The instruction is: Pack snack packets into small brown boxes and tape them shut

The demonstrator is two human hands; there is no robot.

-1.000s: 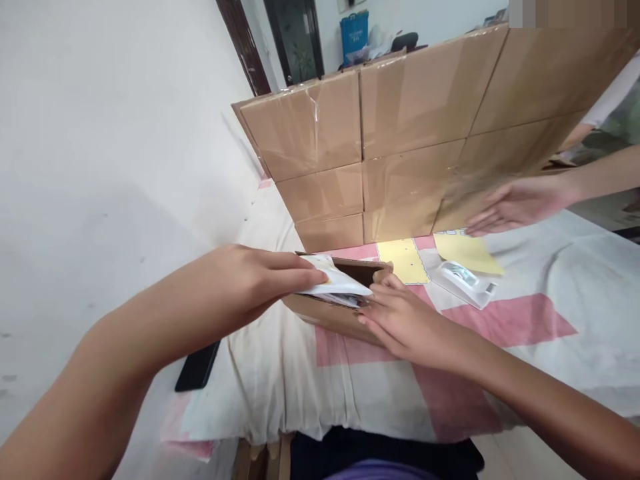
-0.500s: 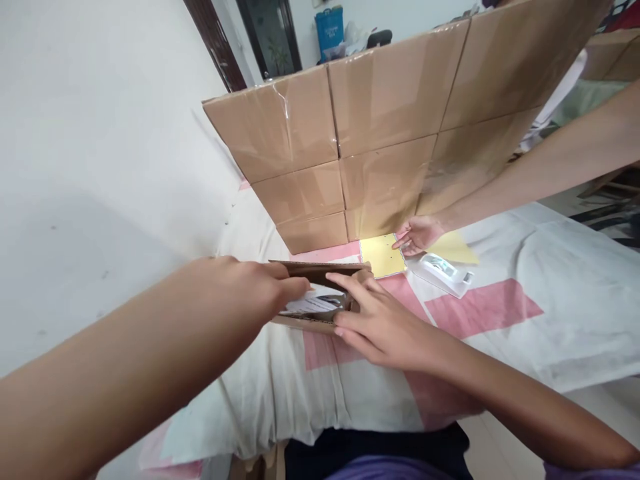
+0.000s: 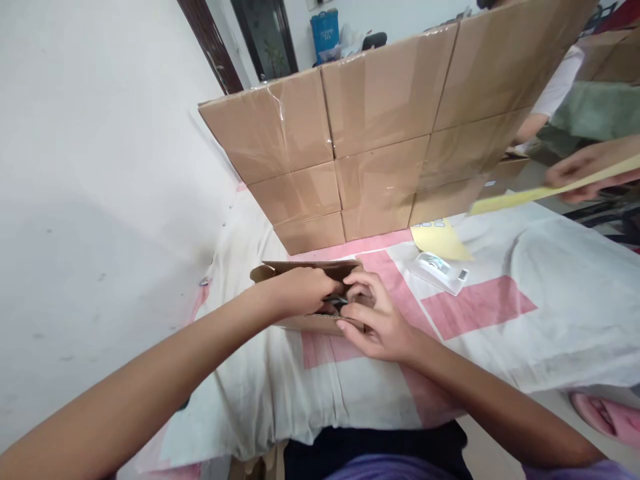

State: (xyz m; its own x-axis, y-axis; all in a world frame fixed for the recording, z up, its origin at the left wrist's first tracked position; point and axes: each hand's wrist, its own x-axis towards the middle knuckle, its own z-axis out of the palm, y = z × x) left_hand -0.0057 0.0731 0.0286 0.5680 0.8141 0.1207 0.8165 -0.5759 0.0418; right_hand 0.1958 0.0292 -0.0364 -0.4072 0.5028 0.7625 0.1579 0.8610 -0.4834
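A small open cardboard box [image 3: 306, 323] sits on the cloth-covered surface in front of me. My left hand [image 3: 311, 292] reaches down into it with curled fingers, their tips hidden inside. Something dark and curved [image 3: 336, 302], too little exposed to name, shows between my hands in the box. At the box's right end, my right hand [image 3: 379, 319] grips the wall, with some fingers over the inside and others along the front edge.
Taped cardboard [image 3: 383, 93] forms a wall behind the box. To the right lie a white package [image 3: 440, 272] and a yellow sheet [image 3: 447, 244]. Another person's hand [image 3: 583, 175] holds a second yellow sheet [image 3: 530, 196]. A white wall [image 3: 100, 167] stands left.
My left hand has gone deeper into the box, and the white printed item no longer shows there. The other person's hand has lifted a yellow sheet away to the right.
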